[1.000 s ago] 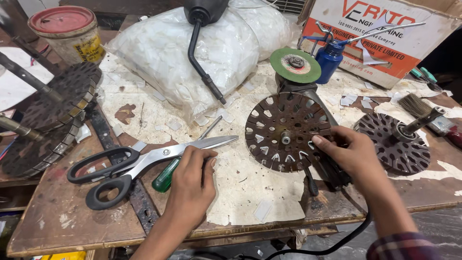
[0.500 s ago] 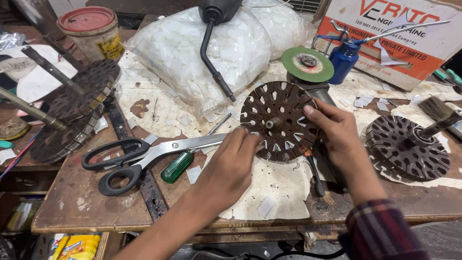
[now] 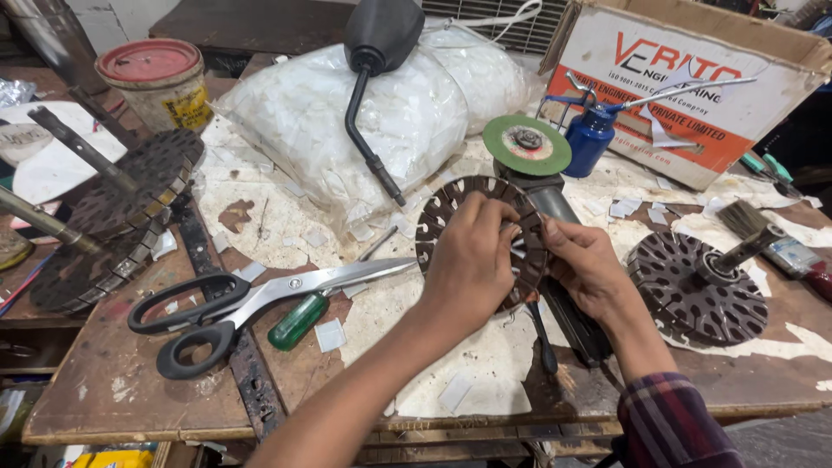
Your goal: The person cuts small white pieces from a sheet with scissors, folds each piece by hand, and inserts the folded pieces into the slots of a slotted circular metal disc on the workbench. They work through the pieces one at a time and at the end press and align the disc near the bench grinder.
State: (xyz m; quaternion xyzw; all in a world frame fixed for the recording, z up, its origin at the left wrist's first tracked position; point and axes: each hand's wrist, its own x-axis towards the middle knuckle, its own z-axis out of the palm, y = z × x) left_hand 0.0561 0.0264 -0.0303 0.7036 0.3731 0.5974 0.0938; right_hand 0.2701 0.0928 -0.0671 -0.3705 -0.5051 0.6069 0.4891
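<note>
A dark round slotted metal disc, a motor core [image 3: 451,208], is held tilted up off the wooden workbench [image 3: 104,390] between both hands. My left hand [image 3: 472,260] covers its front face, fingers curled onto the slots. My right hand [image 3: 585,269] grips its right rim from behind. Just left of the hands lie large black-handled scissors [image 3: 251,303] and a green-handled screwdriver [image 3: 299,321].
A grinder with a green disc [image 3: 526,144] and a blue oil can [image 3: 594,134] stand behind the hands. Another slotted core on a shaft [image 3: 693,286] lies right, two more [image 3: 113,208] left. A bag of white pieces [image 3: 373,121], a cardboard box [image 3: 693,78] and a red-lidded tin [image 3: 160,78] sit at the back.
The disc has been lifted off the bench and tilted up. My left hand has moved from the scissors onto the disc's face; my right hand stays on its rim.
</note>
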